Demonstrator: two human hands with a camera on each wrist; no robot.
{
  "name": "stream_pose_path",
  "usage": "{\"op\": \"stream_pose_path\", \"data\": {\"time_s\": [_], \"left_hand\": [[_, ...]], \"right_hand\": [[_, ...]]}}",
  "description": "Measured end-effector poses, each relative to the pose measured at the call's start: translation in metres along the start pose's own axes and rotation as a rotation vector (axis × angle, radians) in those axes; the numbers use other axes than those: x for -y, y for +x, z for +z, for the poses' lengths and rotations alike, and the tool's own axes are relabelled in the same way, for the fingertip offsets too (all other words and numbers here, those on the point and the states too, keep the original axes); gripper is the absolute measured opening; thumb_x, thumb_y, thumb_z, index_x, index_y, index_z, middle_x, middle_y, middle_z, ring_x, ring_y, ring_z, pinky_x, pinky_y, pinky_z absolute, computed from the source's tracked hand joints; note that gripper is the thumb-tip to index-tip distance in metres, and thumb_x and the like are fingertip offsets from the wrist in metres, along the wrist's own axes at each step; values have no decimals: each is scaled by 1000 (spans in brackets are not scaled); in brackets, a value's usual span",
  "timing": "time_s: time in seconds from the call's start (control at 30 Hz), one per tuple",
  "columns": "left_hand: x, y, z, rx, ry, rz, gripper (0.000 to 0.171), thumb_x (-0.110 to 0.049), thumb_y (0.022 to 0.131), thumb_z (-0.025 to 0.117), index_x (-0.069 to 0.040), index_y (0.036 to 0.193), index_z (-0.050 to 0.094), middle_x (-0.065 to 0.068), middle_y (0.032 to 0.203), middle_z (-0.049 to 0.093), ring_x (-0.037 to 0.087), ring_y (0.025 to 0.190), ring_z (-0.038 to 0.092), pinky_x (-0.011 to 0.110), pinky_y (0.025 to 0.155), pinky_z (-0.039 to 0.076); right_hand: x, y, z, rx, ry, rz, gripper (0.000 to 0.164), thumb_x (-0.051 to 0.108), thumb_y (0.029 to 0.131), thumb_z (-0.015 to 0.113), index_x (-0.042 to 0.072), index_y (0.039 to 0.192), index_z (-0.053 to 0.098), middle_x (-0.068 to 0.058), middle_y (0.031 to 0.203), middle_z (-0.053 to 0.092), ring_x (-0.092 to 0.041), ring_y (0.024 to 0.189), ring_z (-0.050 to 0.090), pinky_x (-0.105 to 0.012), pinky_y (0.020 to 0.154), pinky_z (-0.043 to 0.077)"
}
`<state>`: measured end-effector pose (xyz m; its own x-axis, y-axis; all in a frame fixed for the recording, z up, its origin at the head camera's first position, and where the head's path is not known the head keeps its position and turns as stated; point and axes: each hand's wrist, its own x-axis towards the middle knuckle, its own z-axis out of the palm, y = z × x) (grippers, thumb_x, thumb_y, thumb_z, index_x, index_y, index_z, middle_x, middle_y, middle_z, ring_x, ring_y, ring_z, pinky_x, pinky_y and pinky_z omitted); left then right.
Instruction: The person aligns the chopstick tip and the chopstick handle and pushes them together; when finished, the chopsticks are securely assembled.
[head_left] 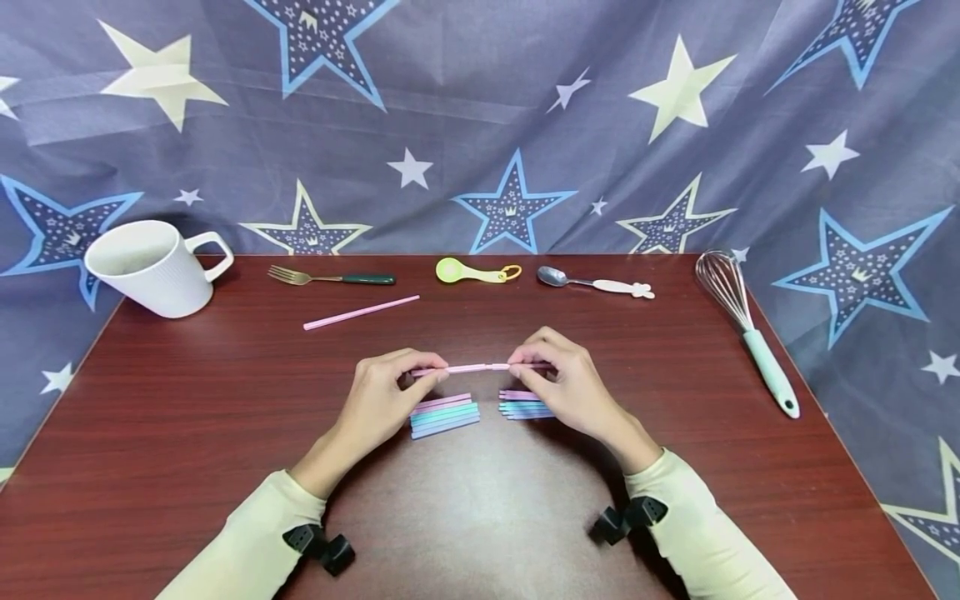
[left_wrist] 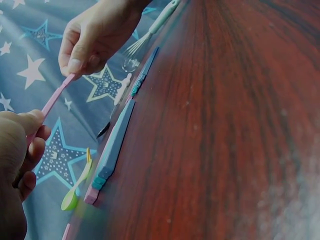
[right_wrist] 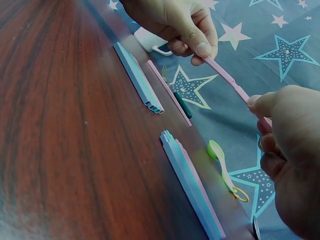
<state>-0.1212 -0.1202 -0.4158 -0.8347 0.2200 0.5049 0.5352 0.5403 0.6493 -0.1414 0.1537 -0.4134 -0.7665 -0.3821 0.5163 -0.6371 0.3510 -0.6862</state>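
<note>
In the head view, my left hand [head_left: 386,387] pinches one end part of a slim pink stick [head_left: 467,368] between thumb and forefinger. My right hand [head_left: 562,375] pinches its other part. A notch-like joint shows midway, so it may be two sticks end to end; I cannot tell how firmly they fit. The stick is held above the table in both wrist views. Below the left hand lies a row of pink, teal and blue sticks [head_left: 444,417]. A similar row with narrower tips [head_left: 525,407] lies partly hidden under the right hand.
A longer pink stick [head_left: 360,313] lies farther back. Along the table's far side are a white mug [head_left: 153,271], a fork [head_left: 330,277], a yellow-green measuring spoon [head_left: 476,272] and a white-handled spoon [head_left: 596,282]. A whisk [head_left: 750,333] lies at the right edge. Star-patterned cloth [head_left: 420,125] hangs behind.
</note>
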Motion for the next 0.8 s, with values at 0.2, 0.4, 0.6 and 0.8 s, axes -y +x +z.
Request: {"op": "stream_pose_path", "data": {"time_s": [0.2,0.4,0.6,0.8], "left_hand": [[1,0,2,14,-9,1,8,-15,88,83,-22,93,80,-10,82,74,3,65,52,14,58,38],[-1,-2,0,45,-17,-25,7,-18,88,83,-21,94,81,-8,85,77,3,69,57,15,60,42],[1,-2,-1,76,-8,-26,10,-22,88,84,-21,97,83,-9,88,78,2,71,62,16,62,45],[3,-2,-1,96,32,7,8,-22,89,82,-22,97,82,-8,90,79,2,68,58,17,59,41]], "right_hand": [[0,0,0,5,2,-4,9,1,88,79,7,94,76,0,88,67,-10,78,60,-24,65,50],[0,-1,1,30,3,7,10,1,89,79,9,94,76,0,88,66,-9,78,59,-23,67,49],[-1,-2,3,40,-14,24,7,4,90,78,9,94,76,1,88,66,-9,79,60,-28,67,52],[-1,-2,3,52,-22,40,9,5,89,79,11,95,76,1,88,66,-14,78,62,-28,67,51]]}}
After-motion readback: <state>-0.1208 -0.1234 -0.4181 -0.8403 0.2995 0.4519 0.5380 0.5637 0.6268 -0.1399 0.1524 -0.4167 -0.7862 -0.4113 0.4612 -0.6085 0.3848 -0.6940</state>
